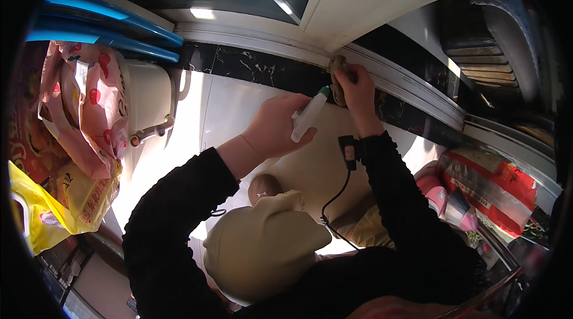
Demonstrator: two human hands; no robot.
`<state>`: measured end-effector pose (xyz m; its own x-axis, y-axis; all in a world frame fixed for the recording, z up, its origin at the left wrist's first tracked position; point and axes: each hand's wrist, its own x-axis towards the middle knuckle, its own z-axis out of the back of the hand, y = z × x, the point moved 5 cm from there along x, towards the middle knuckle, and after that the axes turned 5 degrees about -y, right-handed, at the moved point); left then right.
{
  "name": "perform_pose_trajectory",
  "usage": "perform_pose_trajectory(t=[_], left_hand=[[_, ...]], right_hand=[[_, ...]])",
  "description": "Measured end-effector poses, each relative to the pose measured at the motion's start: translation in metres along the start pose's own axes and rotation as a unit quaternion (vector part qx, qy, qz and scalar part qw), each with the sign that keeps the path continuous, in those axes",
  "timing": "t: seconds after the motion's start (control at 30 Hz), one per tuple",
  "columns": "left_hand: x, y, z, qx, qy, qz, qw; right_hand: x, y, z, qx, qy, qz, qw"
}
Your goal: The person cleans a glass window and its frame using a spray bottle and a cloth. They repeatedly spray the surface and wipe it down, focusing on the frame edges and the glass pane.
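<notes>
My left hand (273,124) is wrapped around a small translucent plastic bottle (309,115), which is tilted up to the right. Its green tip (324,91) points at a brownish cloth (339,95) and looks close to it or touching. The fingers of my right hand (361,93) pinch that crumpled cloth against the foot of a white door frame (313,54). Beneath the frame runs a black marble strip (250,67) with pale veins, and the cloth lies across part of it.
To the left stand a white cabinet or bin (150,90), a pink printed bag (100,104) and a yellow plastic bag (40,211). Blue panels (112,41) lean above them. A red-and-clear package (492,189) and a pink-handled brush (461,211) lie right. A black cord (339,197) hangs from my right wrist.
</notes>
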<state>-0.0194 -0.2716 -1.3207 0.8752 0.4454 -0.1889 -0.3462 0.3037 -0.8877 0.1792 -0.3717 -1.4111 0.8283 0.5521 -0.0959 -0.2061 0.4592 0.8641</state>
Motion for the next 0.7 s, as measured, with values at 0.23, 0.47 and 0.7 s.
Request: perform_pose_trajectory(t=[0.23,0.47,0.7], left_hand=[[0.034,-0.004,-0.019,-0.068,-0.188,-0.036,0.979],[0.053,-0.007,-0.02,-0.059,-0.125,-0.008,0.99],[0.05,-0.003,-0.012,-0.058,-0.178,-0.066,0.98]], right_hand=[[-0.042,-0.014,0.02,-0.008,0.01,-0.07,0.997],[-0.035,-0.004,0.003,0.05,-0.035,-0.059,0.996],[-0.016,0.042,0.016,0.159,-0.153,0.067,0.973]])
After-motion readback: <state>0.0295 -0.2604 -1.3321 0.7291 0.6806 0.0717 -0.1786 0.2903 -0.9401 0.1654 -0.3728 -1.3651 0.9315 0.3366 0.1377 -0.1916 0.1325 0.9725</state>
